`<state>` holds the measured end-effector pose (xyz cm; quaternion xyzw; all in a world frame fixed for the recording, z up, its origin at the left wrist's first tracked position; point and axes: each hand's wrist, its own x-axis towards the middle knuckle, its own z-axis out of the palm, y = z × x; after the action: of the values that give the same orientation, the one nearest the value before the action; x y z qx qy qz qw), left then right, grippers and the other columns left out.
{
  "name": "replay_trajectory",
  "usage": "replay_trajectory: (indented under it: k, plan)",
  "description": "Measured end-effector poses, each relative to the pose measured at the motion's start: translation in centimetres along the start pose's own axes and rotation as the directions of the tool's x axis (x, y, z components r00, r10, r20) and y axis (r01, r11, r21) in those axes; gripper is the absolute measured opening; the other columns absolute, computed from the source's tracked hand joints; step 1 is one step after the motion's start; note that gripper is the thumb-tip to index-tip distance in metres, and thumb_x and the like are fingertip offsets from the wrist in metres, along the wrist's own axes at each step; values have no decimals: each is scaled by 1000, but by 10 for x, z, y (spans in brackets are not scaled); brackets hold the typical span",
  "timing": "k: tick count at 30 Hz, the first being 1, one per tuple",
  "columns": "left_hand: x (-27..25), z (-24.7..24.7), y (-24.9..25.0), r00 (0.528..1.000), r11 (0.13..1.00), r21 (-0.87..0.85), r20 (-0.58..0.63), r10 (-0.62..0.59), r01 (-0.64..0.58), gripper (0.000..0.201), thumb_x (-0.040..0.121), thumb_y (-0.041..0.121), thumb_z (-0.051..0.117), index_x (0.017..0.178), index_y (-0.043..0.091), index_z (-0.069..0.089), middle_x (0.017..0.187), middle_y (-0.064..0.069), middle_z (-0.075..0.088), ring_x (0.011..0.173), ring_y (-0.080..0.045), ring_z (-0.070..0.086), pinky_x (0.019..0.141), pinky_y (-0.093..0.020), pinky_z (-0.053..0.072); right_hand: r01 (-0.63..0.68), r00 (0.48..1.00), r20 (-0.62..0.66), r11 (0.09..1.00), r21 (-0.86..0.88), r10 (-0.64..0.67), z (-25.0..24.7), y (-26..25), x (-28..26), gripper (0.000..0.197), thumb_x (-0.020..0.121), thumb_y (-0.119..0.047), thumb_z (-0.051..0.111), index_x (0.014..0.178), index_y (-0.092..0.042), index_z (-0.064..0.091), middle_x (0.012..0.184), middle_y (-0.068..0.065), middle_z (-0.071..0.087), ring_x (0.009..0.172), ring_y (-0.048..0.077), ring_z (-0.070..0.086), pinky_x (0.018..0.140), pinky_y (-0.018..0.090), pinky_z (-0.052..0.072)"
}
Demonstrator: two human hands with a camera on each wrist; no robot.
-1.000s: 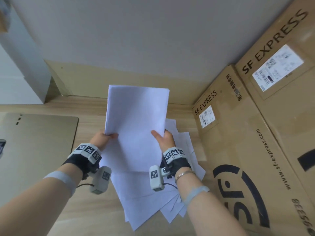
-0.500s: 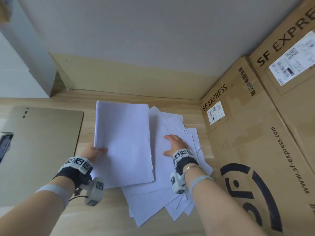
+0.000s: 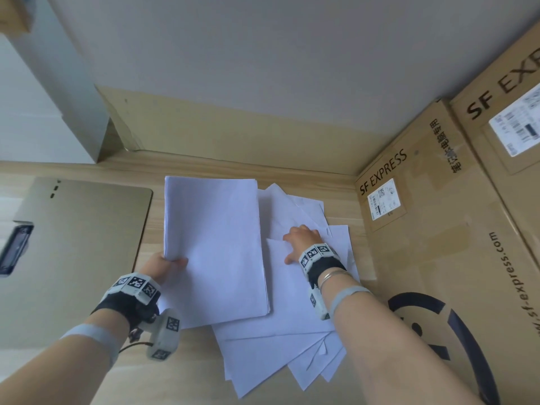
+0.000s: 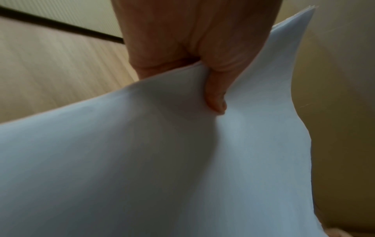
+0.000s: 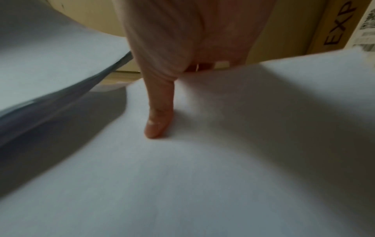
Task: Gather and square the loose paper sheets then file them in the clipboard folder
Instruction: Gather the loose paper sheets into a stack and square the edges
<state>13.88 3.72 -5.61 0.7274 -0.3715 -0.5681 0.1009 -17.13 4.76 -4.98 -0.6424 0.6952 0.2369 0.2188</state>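
My left hand (image 3: 168,266) grips a squared stack of white sheets (image 3: 214,247) by its lower left edge. The thumb (image 4: 216,102) lies on top and the fingers are hidden below. The stack hangs just over the wooden table (image 3: 181,375) and overlaps several loose sheets (image 3: 280,355) fanned out to its right. My right hand (image 3: 299,242) is on those loose sheets. Its thumb (image 5: 158,125) presses on one sheet, and the fingers curl at that sheet's far edge, hidden. The olive clipboard folder (image 3: 81,244) lies flat at the left, with its clip (image 3: 14,249) at the frame's edge.
Large SF Express cardboard boxes (image 3: 438,258) stand along the right side, close to the loose sheets. A grey wall (image 3: 263,68) and a wooden skirting close off the back of the table.
A second ago both hands held the stack upright. The right hand has let go and moved onto the loose sheets. The left hand has lowered the stack and shifted it left.
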Motion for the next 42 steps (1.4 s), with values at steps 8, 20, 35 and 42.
replay_trajectory:
  k: [8,20,35,42]
  plan:
    - [10,-4,-5,1000,999,-39,22,0,1,61,54,27,62,106,-3,60,97,-22,61,94,-38,63,96,-52,48,-26,1000,-18,1000,-12,26,-3,5,5,61,63,-42,76,118,-27,52,127,1,45,124,23,39,115,50,10]
    - [23,-4,-11,999,1000,-12,31,-10,10,41,84,10,64,117,-11,56,104,-26,62,100,-41,62,97,-51,48,-137,954,-227,960,242,194,5,37,-22,33,91,-23,52,123,-14,57,129,7,52,122,25,46,102,33,32]
    - [40,-11,-27,999,996,-92,46,2,2,39,82,10,68,114,-10,58,115,-34,62,106,-47,61,96,-59,46,-33,973,-216,976,214,81,22,30,-39,33,94,-12,44,127,-11,47,136,6,43,121,26,45,98,34,36]
    - [43,-11,-35,999,995,-104,50,-8,13,39,82,8,67,114,-12,58,107,-30,62,106,-48,61,97,-59,45,-48,997,-52,986,161,57,33,15,-35,43,81,-32,63,122,-20,54,146,0,30,132,24,33,112,38,21]
